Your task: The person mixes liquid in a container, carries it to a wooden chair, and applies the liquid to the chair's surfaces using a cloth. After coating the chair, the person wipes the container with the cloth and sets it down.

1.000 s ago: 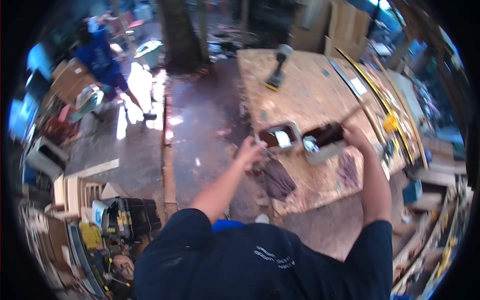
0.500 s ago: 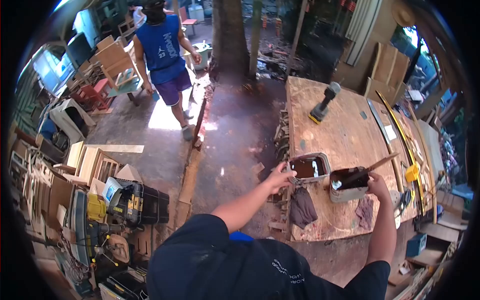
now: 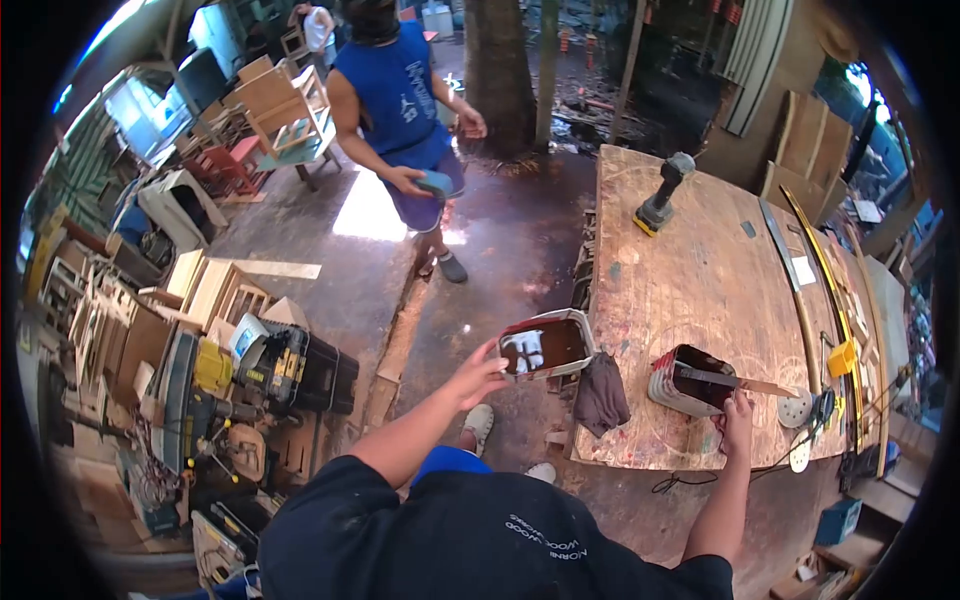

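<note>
1. The left hand (image 3: 483, 378) grips the left end of an open tub (image 3: 555, 373) of dark liquid, mostly out beyond the table's left edge.
2. The right hand (image 3: 737, 420) is at the right side of a second tub (image 3: 675, 397), which sits near the table's front edge. Whether its fingers close on the rim or the stick cannot be told.
3. A flat stick (image 3: 765, 387) lies across that second tub, its wooden end jutting out to the right.
4. A dark rag (image 3: 602, 392) rests on the table (image 3: 690, 270), between the tubs.
5. A round pale disc (image 3: 796, 407) lies right of the second tub.
6. Farther back, a cordless drill (image 3: 662, 195) stands upright on its battery.
7. Past the table's left side, a co-worker in blue (image 3: 395, 90) holds a small bluish object (image 3: 436, 183).
</note>
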Available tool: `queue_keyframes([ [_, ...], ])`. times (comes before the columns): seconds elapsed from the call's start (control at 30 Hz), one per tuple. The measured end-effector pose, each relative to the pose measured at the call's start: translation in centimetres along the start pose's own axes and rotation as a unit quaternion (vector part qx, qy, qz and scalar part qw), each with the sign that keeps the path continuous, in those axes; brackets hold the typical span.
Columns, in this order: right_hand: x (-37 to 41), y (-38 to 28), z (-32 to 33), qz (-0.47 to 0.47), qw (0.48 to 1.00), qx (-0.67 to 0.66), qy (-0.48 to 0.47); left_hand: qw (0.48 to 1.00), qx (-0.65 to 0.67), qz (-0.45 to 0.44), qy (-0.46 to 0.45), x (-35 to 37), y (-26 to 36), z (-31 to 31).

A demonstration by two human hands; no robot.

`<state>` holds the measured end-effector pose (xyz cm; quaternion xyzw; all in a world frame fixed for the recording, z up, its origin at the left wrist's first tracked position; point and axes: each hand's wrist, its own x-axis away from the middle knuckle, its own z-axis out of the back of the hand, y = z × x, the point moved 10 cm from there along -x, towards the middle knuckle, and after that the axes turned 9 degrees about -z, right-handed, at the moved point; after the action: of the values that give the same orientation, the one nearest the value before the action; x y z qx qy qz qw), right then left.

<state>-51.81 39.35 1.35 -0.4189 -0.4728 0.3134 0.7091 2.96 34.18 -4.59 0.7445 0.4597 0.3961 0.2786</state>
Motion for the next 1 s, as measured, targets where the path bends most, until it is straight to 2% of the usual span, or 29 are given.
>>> queue_keyframes([
  [0.07,0.6,0.6,-0.5,0.012,0.999,-0.041,-0.001,1.0,0.01,-0.016,0.019,2.5,0.3,2.3],
  [0.17,2.7,0.7,-0.1,0.024,0.983,-0.169,0.065,0.997,0.037,-0.029,0.059,7.2,1.6,4.4],
  [0.2,3.4,0.6,-0.9,0.035,0.983,-0.167,0.062,0.997,0.042,-0.039,0.055,8.2,1.7,5.5],
  [0.27,5.5,3.6,0.1,-0.007,0.951,-0.23,0.205,0.995,0.042,-0.034,0.087,10.2,1.0,9.2],
  [0.33,7.9,5.5,-1.9,0.023,0.936,-0.278,0.214,0.992,0.058,-0.045,0.099,11.9,0.6,13.0],
  [0.43,9.7,6.8,-9.6,0.064,0.952,-0.188,0.233,0.985,0.096,-0.061,0.127,13.8,1.9,18.4],
  [0.5,10.6,6.8,-18.8,0.093,0.98,-0.121,0.128,0.98,0.119,-0.067,0.145,16.0,2.9,22.7],
  [0.6,14.2,3.0,-35.5,0.08,0.996,0.026,-0.016,0.973,0.135,-0.106,0.154,17.9,5.8,28.9],
  [0.67,14.6,2.8,-45.6,0.055,0.986,0.07,-0.14,0.968,0.084,-0.124,0.2,18.9,7.7,33.6],
  [0.7,17.3,0.0,-54.0,0.127,0.954,0.178,-0.205,0.961,0.096,-0.163,0.204,20.7,9.1,36.7],
  [0.73,17.9,-0.5,-58.0,0.141,0.935,0.19,-0.263,0.954,0.091,-0.207,0.198,20.8,11.9,38.6],
  [0.8,17.6,0.3,-64.2,0.107,0.917,0.191,-0.334,0.935,0.124,-0.241,0.228,21.9,14.3,41.8],
  [0.93,17.3,-1.6,-73.7,0.087,0.892,0.215,-0.388,0.914,0.155,-0.237,0.289,22.9,17.6,47.5],
  [1.0,16.1,-1.3,-78.2,0.112,0.87,0.234,-0.42,0.893,0.135,-0.281,0.324,23.1,19.4,50.4],
])
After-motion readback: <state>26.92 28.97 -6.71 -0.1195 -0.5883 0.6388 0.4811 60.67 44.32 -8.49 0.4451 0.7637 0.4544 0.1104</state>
